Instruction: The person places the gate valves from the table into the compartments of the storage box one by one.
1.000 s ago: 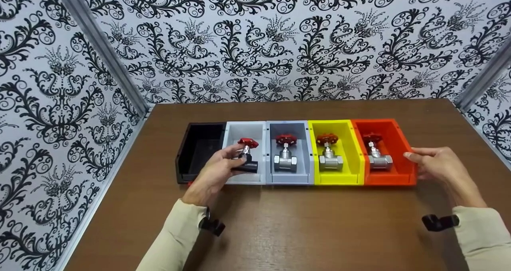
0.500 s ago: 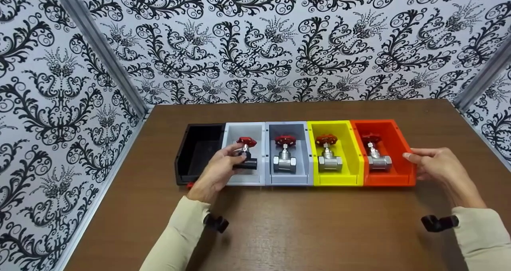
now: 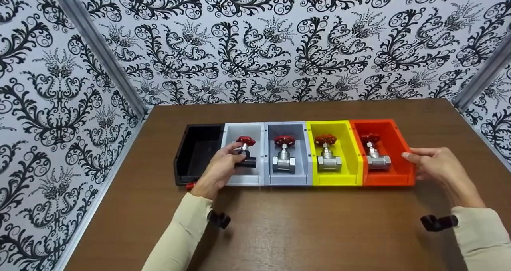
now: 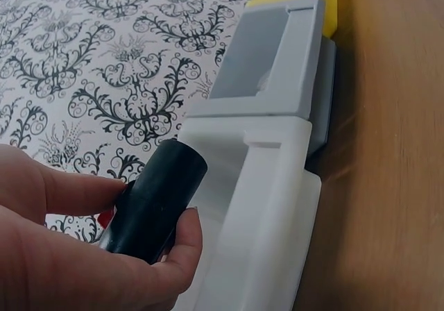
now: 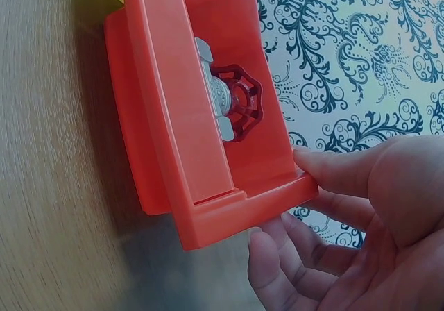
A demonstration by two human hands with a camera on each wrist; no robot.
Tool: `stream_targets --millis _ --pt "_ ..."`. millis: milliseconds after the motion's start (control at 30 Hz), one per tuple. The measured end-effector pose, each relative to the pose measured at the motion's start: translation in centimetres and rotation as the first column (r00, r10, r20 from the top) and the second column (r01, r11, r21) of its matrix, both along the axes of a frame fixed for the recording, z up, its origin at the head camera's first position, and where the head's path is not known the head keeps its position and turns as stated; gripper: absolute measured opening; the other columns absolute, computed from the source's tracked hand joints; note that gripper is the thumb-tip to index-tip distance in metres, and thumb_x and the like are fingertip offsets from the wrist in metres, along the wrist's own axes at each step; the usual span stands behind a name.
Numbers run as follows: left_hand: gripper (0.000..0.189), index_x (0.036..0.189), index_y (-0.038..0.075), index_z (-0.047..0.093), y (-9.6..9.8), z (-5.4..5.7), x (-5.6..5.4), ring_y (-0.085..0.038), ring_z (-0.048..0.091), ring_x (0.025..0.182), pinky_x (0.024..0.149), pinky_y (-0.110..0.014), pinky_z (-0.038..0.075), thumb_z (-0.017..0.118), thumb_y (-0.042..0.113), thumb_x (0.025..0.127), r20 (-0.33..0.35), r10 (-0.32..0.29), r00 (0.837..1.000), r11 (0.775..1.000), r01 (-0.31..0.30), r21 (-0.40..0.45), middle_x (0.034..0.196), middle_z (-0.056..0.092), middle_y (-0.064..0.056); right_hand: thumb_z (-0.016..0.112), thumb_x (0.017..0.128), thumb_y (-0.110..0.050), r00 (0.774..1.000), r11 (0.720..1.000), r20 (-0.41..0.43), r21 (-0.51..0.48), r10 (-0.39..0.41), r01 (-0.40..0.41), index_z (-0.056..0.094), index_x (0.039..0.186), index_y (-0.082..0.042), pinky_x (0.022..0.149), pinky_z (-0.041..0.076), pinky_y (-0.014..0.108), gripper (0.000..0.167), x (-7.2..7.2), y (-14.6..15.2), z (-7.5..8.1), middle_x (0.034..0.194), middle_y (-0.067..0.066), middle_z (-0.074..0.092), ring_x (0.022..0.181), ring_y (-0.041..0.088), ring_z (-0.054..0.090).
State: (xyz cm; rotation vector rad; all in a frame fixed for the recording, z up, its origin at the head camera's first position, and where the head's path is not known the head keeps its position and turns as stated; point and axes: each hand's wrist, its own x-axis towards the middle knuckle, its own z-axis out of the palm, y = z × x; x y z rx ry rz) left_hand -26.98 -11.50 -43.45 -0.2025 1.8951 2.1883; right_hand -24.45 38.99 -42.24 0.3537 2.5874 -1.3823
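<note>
My left hand (image 3: 220, 165) grips a valve with a black body (image 4: 154, 203) and a red handwheel (image 3: 245, 141). It holds the valve in the mouth of the white bin (image 3: 243, 179); whether the valve touches the bin floor cannot be told. At the far right end of the row, my right hand (image 3: 441, 165) pinches the side wall of the orange-red bin (image 5: 239, 221) between thumb and fingers. Inside that bin stands a silver valve (image 3: 377, 159) with a red handwheel.
Silver valves with red handwheels also stand in the grey bin (image 3: 289, 179) and yellow bin (image 3: 337, 179). A black bin (image 3: 199, 143) ends the row at left, with a red piece (image 3: 190, 185) at its front edge, partly hidden by my wrist. Patterned walls enclose the brown table (image 3: 311, 227).
My left wrist and forearm have shifted slightly right and away from me, the valve still in that hand. The right hand keeps its place on the orange-red bin.
</note>
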Motion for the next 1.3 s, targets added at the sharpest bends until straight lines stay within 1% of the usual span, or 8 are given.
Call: stream_targets --millis 233,367,467,600,667,833,1067,1300 --pt "0.048 0.143 0.001 0.045 0.2 -0.2 -0.3 -0.026 0.058 0.106 0.087 -0.036 0.052 0.05 -0.003 0.096 0.006 0.004 1.0 0.999 -0.004 -0.041 0.134 0.051 -0.02 0.064 0.096 -0.039 1.0 1.0 -0.006 0.025 0.011 -0.011 0.04 0.145 0.004 0.069 0.059 0.033 0.07 0.0 -0.1 0.1 0.12 0.03 0.065 0.076 0.015 0.072" --pt "0.046 0.14 -0.001 0.047 0.5 -0.4 -0.5 -0.023 0.061 0.097 0.084 -0.035 0.054 0.05 -0.005 0.095 -0.011 0.011 1.0 1.0 -0.012 -0.026 0.123 0.055 -0.02 0.065 0.096 -0.037 1.0 1.0 -0.02 0.015 0.004 -0.004 0.04 0.144 0.005 0.067 0.059 0.033 0.069 0.0 -0.1 0.1 0.114 0.027 0.068 0.072 0.013 0.071" --pt "0.044 0.138 -0.004 0.047 0.7 -0.5 -0.7 -0.024 0.063 0.094 0.087 -0.039 0.055 0.049 -0.007 0.095 -0.022 0.011 1.0 1.0 -0.012 -0.019 0.119 0.056 -0.021 0.065 0.095 -0.036 1.0 1.0 -0.026 0.021 0.0 0.0 0.041 0.144 0.006 0.065 0.059 0.033 0.069 0.0 -0.1 0.0 0.113 0.026 0.068 0.071 0.013 0.07" --pt "0.047 0.141 -0.003 0.046 0.7 -0.4 -1.0 -0.029 0.061 0.102 0.094 -0.041 0.052 0.05 -0.006 0.094 -0.024 0.011 1.0 0.998 -0.013 -0.065 0.131 0.053 -0.024 0.065 0.095 -0.037 1.0 1.0 -0.031 0.031 -0.004 0.005 0.043 0.143 0.006 0.066 0.059 0.033 0.069 -0.1 -0.2 0.0 0.111 0.026 0.069 0.071 0.014 0.07" --pt "0.048 0.142 -0.002 0.045 0.8 -0.4 -1.1 -0.029 0.06 0.104 0.093 -0.04 0.051 0.05 -0.006 0.094 -0.025 0.008 1.0 0.996 -0.011 -0.089 0.133 0.053 -0.025 0.066 0.095 -0.037 0.999 1.0 -0.033 0.024 -0.004 0.005 0.043 0.143 0.005 0.066 0.059 0.033 0.068 -0.1 -0.2 0.0 0.109 0.024 0.07 0.072 0.014 0.071" --pt "0.046 0.14 -0.003 0.047 0.9 -0.6 -1.3 -0.024 0.06 0.1 0.089 -0.038 0.051 0.05 -0.005 0.094 -0.033 0.005 0.999 0.992 -0.009 -0.127 0.128 0.055 -0.025 0.065 0.095 -0.038 1.0 1.0 -0.025 0.014 0.003 -0.002 0.043 0.144 0.004 0.067 0.059 0.033 0.068 0.0 -0.1 0.1 0.11 0.022 0.071 0.073 0.014 0.071" --pt "0.046 0.139 -0.003 0.048 1.3 -1.1 -1.5 -0.025 0.059 0.1 0.088 -0.038 0.052 0.051 -0.005 0.093 -0.039 -0.006 0.999 0.983 -0.001 -0.186 0.13 0.054 -0.025 0.064 0.095 -0.041 1.0 0.999 -0.004 0.037 0.001 -0.001 0.041 0.145 0.002 0.068 0.059 0.033 0.07 0.1 0.0 0.0 0.121 0.03 0.064 0.075 0.014 0.07" --pt "0.046 0.138 -0.004 0.048 1.5 -1.4 -1.6 -0.024 0.058 0.099 0.089 -0.042 0.053 0.051 -0.006 0.092 -0.045 0.001 0.999 0.979 -0.011 -0.202 0.129 0.054 -0.026 0.065 0.095 -0.037 1.0 1.0 -0.009 0.001 -0.011 0.011 0.042 0.144 0.004 0.067 0.059 0.034 0.068 0.1 -0.1 0.0 0.108 0.019 0.071 0.073 0.014 0.071"
